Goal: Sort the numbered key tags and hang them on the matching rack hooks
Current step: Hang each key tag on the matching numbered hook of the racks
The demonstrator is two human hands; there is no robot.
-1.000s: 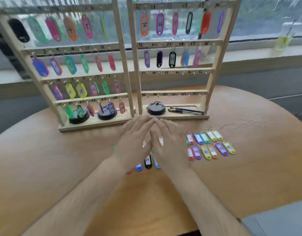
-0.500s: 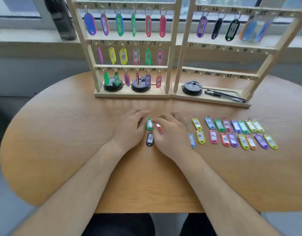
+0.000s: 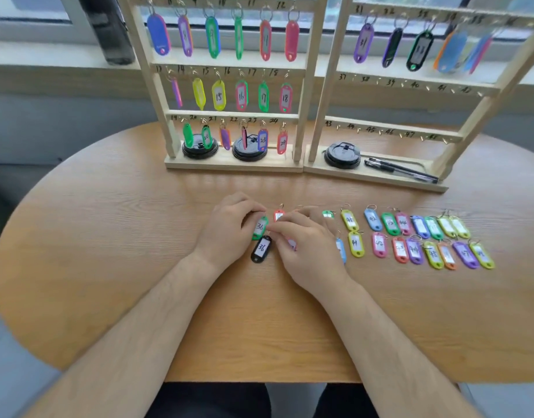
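Held by the curled left grip [image 3: 229, 227]: green oval plastic key tag [image 3: 260, 227] marked 36, on the round wooden worktop [image 3: 109, 236], just beside a black plastic key tag [image 3: 261, 248] marked 36. Curled right grip [image 3: 305, 245] at the black tag's ring end; hold impossible to tell. Rightward, two rows of loose coloured key tags [image 3: 410, 236]. Behind, two wooden hook racks [image 3: 229, 165] hung with numbered tags [image 3: 219, 95], black round lids [image 3: 341, 156] on their bases.

A flat green tag 36 [image 3: 260, 227] lies just beside black tag 36 [image 3: 262, 248] (both tilted).
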